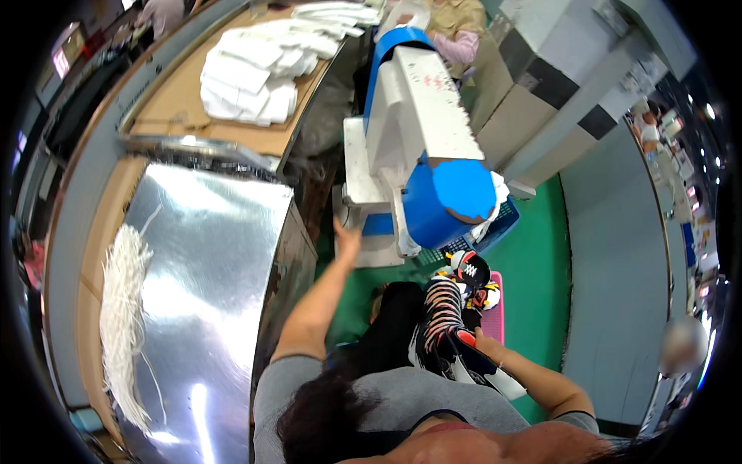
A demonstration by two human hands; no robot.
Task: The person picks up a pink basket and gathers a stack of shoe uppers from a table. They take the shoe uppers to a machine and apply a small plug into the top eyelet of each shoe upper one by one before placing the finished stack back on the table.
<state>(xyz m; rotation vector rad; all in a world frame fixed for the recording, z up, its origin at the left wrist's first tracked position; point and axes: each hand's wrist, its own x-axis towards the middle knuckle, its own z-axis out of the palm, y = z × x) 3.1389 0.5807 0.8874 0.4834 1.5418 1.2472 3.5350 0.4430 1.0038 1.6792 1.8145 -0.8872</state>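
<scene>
My left hand [348, 240] reaches forward to the base of a white and blue machine [421, 100], its fingers stretched out beside the lower part. A long row of black, white and pink-striped pieces [444, 309], which look like stacked shoe uppers, lies over my lap. At its right side my right hand [487, 342] is closed at the edge of a black piece with a red-orange lining [467, 338]; its fingertips are partly hidden. Just beyond sits a black shoe upper with white laces [470, 268], among other colourful pieces at a pink basket [496, 309].
To the left stands a shiny metal table [216, 247] with a bundle of white laces [124, 317]. White fabric pieces [255, 69] cover a brown board behind it. A blue crate [498, 228] sits beside the machine. Another person [456, 35] is beyond it. A grey partition [618, 271] runs along the right.
</scene>
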